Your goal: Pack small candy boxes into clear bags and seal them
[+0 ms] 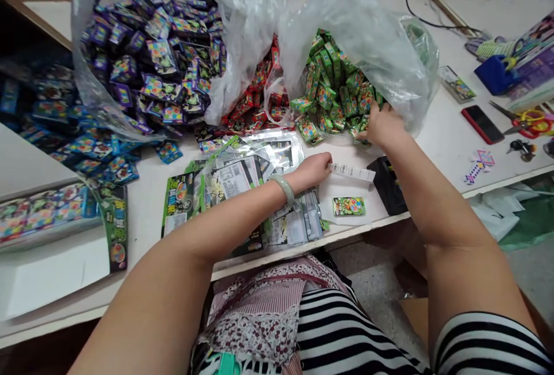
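Observation:
My left hand [318, 168] is closed in a pinch on the end of a white strip of round-printed labels [352, 172], which stretches right toward a black dispenser [389, 184]. Below the strip, a small green box [348, 206] lies flat on white paper. My right hand [385, 124] reaches into the pile of small green boxes [331, 75] at the mouth of a clear plastic bag [372, 34]. Its fingers are curled among the boxes, and the fingertips are partly hidden. Printed plastic pouches [236, 182] lie stacked under my left forearm.
A large clear bag of purple boxes [160, 63] stands at the back left, beside red boxes [259, 86]. Blue boxes [90, 144] spill at the left, above a display carton [56, 271]. On the right are a red-edged phone [482, 123], scissors [523, 121] and a blue tape dispenser [496, 75].

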Tool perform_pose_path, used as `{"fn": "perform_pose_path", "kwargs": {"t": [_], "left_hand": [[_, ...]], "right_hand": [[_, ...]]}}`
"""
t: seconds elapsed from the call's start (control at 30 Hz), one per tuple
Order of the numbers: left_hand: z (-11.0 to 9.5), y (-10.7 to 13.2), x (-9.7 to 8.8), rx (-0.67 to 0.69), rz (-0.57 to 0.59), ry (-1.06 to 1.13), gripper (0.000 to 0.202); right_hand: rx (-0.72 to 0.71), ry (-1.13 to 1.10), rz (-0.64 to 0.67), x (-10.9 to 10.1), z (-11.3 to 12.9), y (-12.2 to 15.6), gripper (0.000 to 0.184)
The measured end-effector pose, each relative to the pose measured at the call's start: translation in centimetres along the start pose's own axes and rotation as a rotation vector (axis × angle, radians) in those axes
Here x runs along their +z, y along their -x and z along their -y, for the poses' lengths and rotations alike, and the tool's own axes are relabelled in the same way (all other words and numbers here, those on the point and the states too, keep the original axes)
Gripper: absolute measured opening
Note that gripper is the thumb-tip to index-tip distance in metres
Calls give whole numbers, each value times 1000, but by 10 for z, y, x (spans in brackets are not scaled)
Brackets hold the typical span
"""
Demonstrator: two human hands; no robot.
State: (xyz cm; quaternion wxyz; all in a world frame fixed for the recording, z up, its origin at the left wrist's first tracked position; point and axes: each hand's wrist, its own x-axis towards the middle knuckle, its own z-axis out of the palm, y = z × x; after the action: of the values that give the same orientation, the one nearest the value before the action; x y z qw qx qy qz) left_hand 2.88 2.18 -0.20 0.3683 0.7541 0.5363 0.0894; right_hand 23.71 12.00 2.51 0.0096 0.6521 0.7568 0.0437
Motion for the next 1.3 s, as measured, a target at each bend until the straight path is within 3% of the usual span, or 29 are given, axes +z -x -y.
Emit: {"fn": "perform_pose_path", "kwargs": {"t": [0.1, 0.17, 0.3, 0.4, 0.53, 0.63, 0.77, 0.97, 1.07, 1.17, 1.23, 1.3], "left_hand": [[2, 1, -1, 38, 42, -25, 37], [3, 4, -1, 71, 75, -25, 47], [9, 12, -6, 135, 99, -6, 59], [16, 19, -15, 204, 38, 75, 58], [26, 38, -32, 228, -189, 338, 35], [35, 67, -44, 180, -308, 534, 20], [44, 118, -55, 134, -419, 662, 22], [51, 181, -56, 76, -388, 914, 25], [56, 203, -49, 1, -454, 1022, 33], [61, 218, -40, -41, -387, 1184, 42], [63, 223, -36, -39, -350, 1251, 43], [65, 225, -33, -46, -364, 1250, 41]], "right_hand": [[14, 123, 85, -6, 8, 3, 58], [-62, 125, 126, -11, 9, 5, 39], [-61, -40, 135, -18, 4, 6, 32], [-49, -329, 37, -18, 10, 8, 27], [-25, -912, -102, -23, 38, 25, 30], [-73, -1309, -4, -32, 66, 52, 41], [-122, -1543, 95, -40, 100, 88, 46], [-182, -1630, 177, -38, 141, 115, 42], [-259, -1603, -6, -39, 158, 131, 35], [-422, -1481, -216, -43, 171, 150, 25], [-467, -1425, -261, -44, 178, 160, 23], [-412, -1447, -238, -45, 183, 165, 26]]}}
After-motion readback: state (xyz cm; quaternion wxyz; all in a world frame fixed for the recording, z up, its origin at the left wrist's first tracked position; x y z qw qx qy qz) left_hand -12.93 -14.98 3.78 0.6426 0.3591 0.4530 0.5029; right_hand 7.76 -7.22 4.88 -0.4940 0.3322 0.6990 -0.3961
